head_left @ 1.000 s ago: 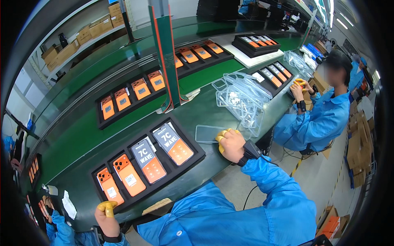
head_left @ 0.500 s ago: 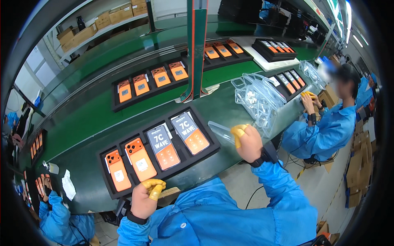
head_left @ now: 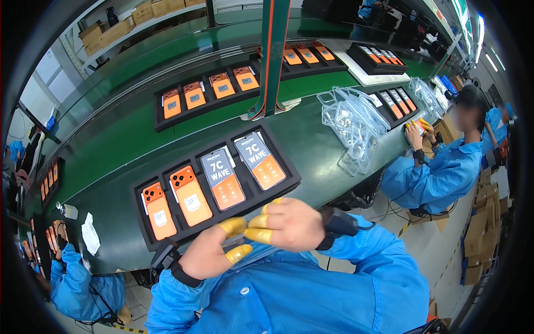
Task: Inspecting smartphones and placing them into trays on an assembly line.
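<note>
My left hand (head_left: 208, 253) and my right hand (head_left: 292, 225), with yellow finger covers on their fingertips, meet in front of my body. Between the fingertips is a clear plastic case (head_left: 233, 241), mostly hidden by the fingers. Just beyond my hands lies a black foam tray (head_left: 293, 181) of phones. Two of them are orange phones (head_left: 191, 196) with their backs up; the other two (head_left: 223, 178) show grey-and-orange printed fronts.
A pile of clear plastic cases (head_left: 356, 125) lies to the right on the green bench. Past a green post (head_left: 272, 61) are more phone trays (head_left: 208, 106). A co-worker (head_left: 439, 172) at the right handles an orange phone; another person (head_left: 80, 286) sits at the left.
My right hand has come left and nearer my body with the clear plastic case. My left hand has moved slightly right to meet it, its fingers now around the case.
</note>
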Action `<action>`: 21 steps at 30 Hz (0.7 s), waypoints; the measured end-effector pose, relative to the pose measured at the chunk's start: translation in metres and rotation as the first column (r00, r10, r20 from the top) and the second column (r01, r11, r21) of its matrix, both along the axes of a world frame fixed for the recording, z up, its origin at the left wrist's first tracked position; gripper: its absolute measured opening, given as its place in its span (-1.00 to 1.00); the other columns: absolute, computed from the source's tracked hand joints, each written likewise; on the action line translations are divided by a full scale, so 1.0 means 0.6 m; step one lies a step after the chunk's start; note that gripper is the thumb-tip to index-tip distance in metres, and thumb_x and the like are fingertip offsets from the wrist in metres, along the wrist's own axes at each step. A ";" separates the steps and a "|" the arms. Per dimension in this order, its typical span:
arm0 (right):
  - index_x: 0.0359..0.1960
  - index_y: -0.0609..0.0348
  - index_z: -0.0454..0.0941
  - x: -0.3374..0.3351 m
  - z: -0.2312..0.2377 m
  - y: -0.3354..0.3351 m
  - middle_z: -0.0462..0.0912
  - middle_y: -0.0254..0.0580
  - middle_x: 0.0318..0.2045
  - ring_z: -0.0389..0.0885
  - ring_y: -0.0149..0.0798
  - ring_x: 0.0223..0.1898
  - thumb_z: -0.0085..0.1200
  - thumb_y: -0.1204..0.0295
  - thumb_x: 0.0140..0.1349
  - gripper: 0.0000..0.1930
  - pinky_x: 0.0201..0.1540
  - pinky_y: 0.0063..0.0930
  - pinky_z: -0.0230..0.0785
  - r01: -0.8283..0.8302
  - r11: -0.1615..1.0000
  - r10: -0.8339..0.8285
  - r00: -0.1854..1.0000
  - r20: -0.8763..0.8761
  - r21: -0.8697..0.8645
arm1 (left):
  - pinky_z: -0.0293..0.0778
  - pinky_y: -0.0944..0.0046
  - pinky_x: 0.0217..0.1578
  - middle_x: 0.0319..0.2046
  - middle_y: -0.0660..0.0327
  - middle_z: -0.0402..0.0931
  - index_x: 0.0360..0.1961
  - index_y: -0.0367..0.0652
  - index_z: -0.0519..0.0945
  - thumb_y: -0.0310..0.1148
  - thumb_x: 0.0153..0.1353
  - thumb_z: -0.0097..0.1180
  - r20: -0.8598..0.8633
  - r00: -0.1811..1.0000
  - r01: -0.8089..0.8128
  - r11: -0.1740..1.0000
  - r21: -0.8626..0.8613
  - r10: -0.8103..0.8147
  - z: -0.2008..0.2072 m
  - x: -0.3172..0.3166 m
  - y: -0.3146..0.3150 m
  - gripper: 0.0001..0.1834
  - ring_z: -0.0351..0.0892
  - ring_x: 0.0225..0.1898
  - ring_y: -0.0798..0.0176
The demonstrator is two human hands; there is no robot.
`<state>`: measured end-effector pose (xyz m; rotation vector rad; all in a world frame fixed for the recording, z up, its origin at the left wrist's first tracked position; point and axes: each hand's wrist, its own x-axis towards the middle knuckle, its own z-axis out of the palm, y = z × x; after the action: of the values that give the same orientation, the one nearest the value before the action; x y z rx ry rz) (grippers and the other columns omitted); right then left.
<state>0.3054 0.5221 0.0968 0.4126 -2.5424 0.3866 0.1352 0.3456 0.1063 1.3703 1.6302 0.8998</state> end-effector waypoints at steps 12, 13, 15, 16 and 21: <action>0.19 0.19 0.40 -0.035 -0.098 -0.078 0.61 -0.19 -0.09 0.60 -0.41 -0.15 0.11 0.53 0.35 -0.61 -0.11 -0.47 0.51 0.297 -0.018 0.240 0.928 0.284 -0.955 | 0.61 0.23 -0.20 -0.26 0.06 0.65 -0.12 -0.30 0.53 -0.36 0.42 0.04 0.477 0.770 -0.441 0.894 -0.084 0.424 -0.068 0.011 -0.094 -0.81 0.66 -0.28 0.24; 0.16 0.22 0.42 -0.035 -0.099 -0.082 0.63 -0.22 -0.17 0.62 -0.41 -0.18 0.05 0.53 0.39 -0.67 -0.13 -0.48 0.51 0.287 -0.036 0.196 0.941 0.275 -0.957 | 0.59 0.25 -0.18 -0.23 0.09 0.65 -0.09 -0.30 0.52 -0.37 0.40 0.06 0.447 0.802 -0.415 0.908 -0.059 0.396 -0.071 0.013 -0.096 -0.80 0.66 -0.26 0.26; 0.13 0.23 0.44 -0.032 -0.090 -0.055 0.62 -0.24 -0.18 0.61 -0.42 -0.21 0.05 0.51 0.39 -0.70 -0.16 -0.51 0.51 0.212 0.004 0.118 0.970 0.211 -0.977 | 0.58 0.26 -0.16 -0.22 0.12 0.64 -0.07 -0.30 0.53 -0.43 0.39 0.06 0.187 0.894 -0.430 0.898 0.096 0.408 -0.066 -0.016 -0.115 -0.82 0.65 -0.24 0.26; 0.09 0.24 0.45 -0.026 -0.085 -0.032 0.61 -0.25 -0.20 0.61 -0.44 -0.25 0.04 0.49 0.40 -0.73 -0.20 -0.54 0.50 0.146 0.041 0.033 0.989 0.147 -0.988 | 0.56 0.27 -0.14 -0.20 0.14 0.64 -0.05 -0.29 0.54 -0.49 0.38 0.06 -0.084 0.904 -0.390 0.889 0.238 0.419 -0.063 -0.041 -0.127 -0.83 0.64 -0.21 0.26; -0.15 0.17 0.56 -0.002 -0.132 0.148 0.63 -0.29 -0.33 0.60 -0.39 -0.36 0.01 0.39 0.42 -0.86 -0.28 -0.51 0.47 0.223 -0.087 -0.375 0.896 0.240 -0.971 | 0.40 0.20 0.11 0.02 0.04 0.55 0.11 -0.30 0.49 -0.45 0.36 0.09 -0.054 0.294 -0.861 0.289 0.418 0.954 -0.116 -0.219 -0.229 -0.68 0.51 0.06 0.19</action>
<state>0.3044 0.6112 0.0176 -0.7316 -1.4192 1.7736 0.0038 0.2080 0.0365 0.5679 2.7106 1.7527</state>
